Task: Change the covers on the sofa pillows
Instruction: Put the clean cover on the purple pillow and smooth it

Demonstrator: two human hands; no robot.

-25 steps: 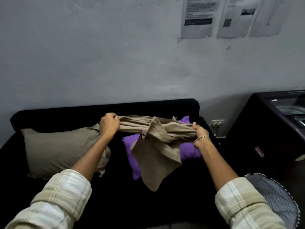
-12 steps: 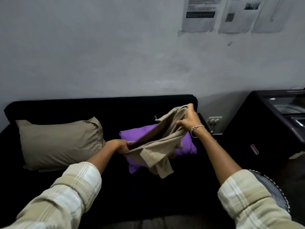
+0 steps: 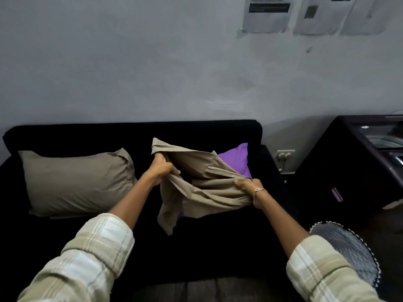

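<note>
Pale grey wall [image 3: 130, 62] fills the whole upper half, and below it sits the black sofa [image 3: 196, 247], low and wide, its backrest running flat against that wall. Off to the right stands a dark cabinet [image 3: 327, 171], just beside the sofa's arm. On the left of the seat lies a plump pillow in a tan cover [image 3: 76, 182], leaning back against the backrest, untouched. Now the centre of it: a loose tan pillow cover [image 3: 209, 192] is up off the seat, stretched between both hands, creased and bunched, one long flap drooping down toward the cushion. Behind it, on the right part of the seat, is the bare purple pillow [image 3: 236, 158], mostly hidden by the cloth; one corner pokes up at the top right and a sliver shows under the lower edge. At lower right, a round dark thing with a wavy pattern and a scalloped rim [image 3: 344, 247]; what it is I cannot tell. Three printed sheets [image 3: 267, 16] are stuck high on the wall. The left hand [image 3: 162, 168] is clenched tight on the cover's upper left edge, a corner sticking up above the knuckles. The right hand [image 3: 250, 186] is lower, fist closed on a gathered bunch of the cover's right side. Plaid sleeves are pushed up both forearms. A wall socket [image 3: 283, 155] sits by the sofa's arm, and there is a thin bracelet [image 3: 259, 190] on the right wrist.
</note>
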